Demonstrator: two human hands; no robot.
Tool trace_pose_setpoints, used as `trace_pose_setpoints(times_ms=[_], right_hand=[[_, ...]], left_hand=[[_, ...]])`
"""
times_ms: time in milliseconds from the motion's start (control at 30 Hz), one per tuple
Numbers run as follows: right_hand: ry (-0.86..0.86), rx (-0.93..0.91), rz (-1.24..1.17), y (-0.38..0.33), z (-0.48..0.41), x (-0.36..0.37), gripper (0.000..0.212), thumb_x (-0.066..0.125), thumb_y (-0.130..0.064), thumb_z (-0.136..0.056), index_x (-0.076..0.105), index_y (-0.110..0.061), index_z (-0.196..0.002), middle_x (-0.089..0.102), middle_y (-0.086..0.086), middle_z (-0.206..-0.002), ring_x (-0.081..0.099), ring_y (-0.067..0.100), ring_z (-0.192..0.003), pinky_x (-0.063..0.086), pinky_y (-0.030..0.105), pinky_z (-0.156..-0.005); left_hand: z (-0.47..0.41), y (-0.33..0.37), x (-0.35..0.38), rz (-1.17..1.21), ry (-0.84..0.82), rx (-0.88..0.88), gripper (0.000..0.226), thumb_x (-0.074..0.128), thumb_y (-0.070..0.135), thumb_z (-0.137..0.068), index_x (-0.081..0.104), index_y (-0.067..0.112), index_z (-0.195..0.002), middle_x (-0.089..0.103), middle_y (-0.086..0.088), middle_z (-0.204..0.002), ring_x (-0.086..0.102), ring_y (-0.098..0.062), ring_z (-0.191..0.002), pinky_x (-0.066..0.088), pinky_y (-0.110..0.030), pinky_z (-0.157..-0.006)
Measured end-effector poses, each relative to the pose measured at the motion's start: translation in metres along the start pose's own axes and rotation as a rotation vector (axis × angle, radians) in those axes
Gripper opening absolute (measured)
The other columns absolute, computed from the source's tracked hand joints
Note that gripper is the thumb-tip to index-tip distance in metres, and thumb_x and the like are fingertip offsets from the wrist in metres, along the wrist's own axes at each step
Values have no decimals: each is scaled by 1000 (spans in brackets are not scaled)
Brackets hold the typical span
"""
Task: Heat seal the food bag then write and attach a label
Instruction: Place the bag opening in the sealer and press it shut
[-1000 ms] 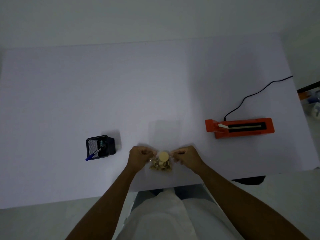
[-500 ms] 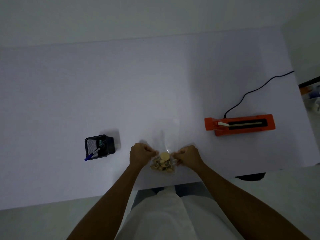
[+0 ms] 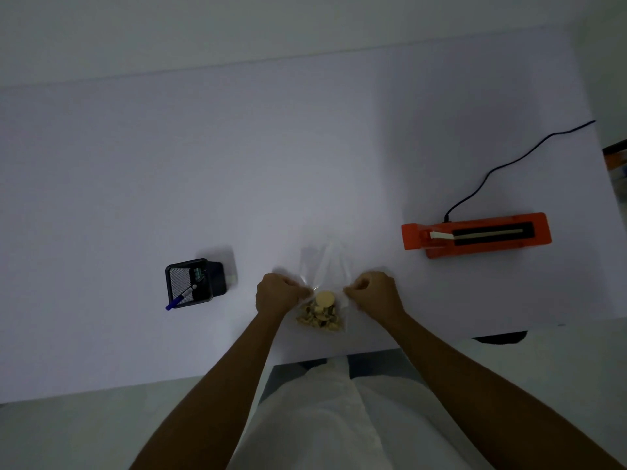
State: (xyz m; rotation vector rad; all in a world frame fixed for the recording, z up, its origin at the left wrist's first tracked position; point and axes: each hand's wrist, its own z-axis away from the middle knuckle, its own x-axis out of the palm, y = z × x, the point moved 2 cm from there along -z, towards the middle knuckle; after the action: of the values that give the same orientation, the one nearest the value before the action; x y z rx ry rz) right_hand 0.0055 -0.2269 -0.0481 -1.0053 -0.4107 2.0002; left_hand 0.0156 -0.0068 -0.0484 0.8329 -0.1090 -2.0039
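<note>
1. Food bag (image 3: 321,300): clear plastic, lying at the middle of the worktop's (image 3: 237,164) near edge; pale food pieces are gathered in its near end, and the empty film reaches away toward the far edge
2. Left hand (image 3: 276,295): curled shut, pinching the bag's left side just above the contents
3. Right hand (image 3: 375,295): curled shut, pinching the bag's right side at the same level; the bag lies between the two hands
4. Heat sealer (image 3: 475,234): orange, well apart to the right of the bag, near the right edge; its long axis runs left to right, with a black cord (image 3: 509,161) leading toward the far right corner
5. Governing relation: the bag's long axis runs near to far, so its mouth appears already square to the sealing bar; the right hand is nearer the sealer, so the carry is judged rightward
6. Pen holder (image 3: 193,283): black mesh, left of the bag, with a blue pen (image 3: 181,296); no label can be made out
</note>
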Motion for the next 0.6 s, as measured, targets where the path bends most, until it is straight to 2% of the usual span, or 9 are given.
trace_pose_setpoints(times_ms=[67, 100, 167, 267, 367, 433, 533, 600], right_hand=[[147, -161, -59, -7, 3, 0, 29, 74, -20, -84, 57, -9, -62, 58, 4, -58, 52, 13, -52, 49, 28, -57], [158, -224, -141, -13, 4, 1, 27, 72, -19, -86, 60, -7, -65, 60, 6, -60, 54, 15, -54, 50, 28, -58], [69, -272, -339, -29, 8, 6, 17, 67, -16, -90, 72, -3, -79, 71, 9, -73, 67, 19, -68, 56, 27, -68], [-145, -182, -589, -40, 6, 21, 19, 61, -12, -94, 74, 0, -101, 76, 14, -94, 73, 22, -90, 58, 29, -85], [-239, -117, -646, -31, -2, 34, 22, 58, -10, -95, 72, 4, -106, 75, 18, -100, 73, 26, -96, 57, 38, -91], [-252, -106, -661, -27, -7, 35, 21, 58, -6, -95, 71, 7, -105, 74, 20, -100, 72, 29, -96, 57, 41, -92], [-273, -116, -686, -27, -9, 33, 21, 59, -5, -94, 69, 9, -106, 74, 22, -102, 73, 30, -95, 59, 32, -86], [-290, -106, -691, -26, -10, 33, 23, 57, -6, -96, 69, 8, -109, 73, 22, -104, 73, 27, -96, 58, 28, -83]], left_hand=[[-1, 0, 1, -6, 3, -9, 32, 87, 39, -61, 73, 12, -71, 71, 0, -67, 68, -13, -63, 52, -24, -60], [-2, 0, 1, -5, 6, -14, 32, 87, 39, -60, 73, 12, -71, 71, 0, -67, 67, -13, -62, 52, -24, -60], [-2, 0, 1, -13, 12, -18, 32, 87, 39, -60, 73, 13, -68, 70, 0, -65, 66, -12, -59, 50, -23, -58], [-1, -1, 2, -18, 19, -7, 30, 87, 38, -62, 70, 14, -60, 68, -1, -58, 62, -11, -52, 47, -22, -55], [2, 0, 1, -25, 27, 16, 31, 86, 36, -63, 64, 19, -51, 63, 1, -52, 58, -10, -47, 45, -22, -52], [4, 2, -1, -25, 32, 29, 32, 86, 35, -64, 62, 21, -49, 62, 2, -51, 57, -9, -46, 44, -22, -52], [5, 4, -1, -21, 38, 40, 29, 87, 34, -64, 65, 20, -51, 63, 1, -53, 57, -9, -48, 45, -22, -52], [7, 6, -2, -14, 38, 50, 25, 86, 34, -64, 70, 15, -61, 68, -1, -60, 58, -8, -50, 45, -21, -52]])
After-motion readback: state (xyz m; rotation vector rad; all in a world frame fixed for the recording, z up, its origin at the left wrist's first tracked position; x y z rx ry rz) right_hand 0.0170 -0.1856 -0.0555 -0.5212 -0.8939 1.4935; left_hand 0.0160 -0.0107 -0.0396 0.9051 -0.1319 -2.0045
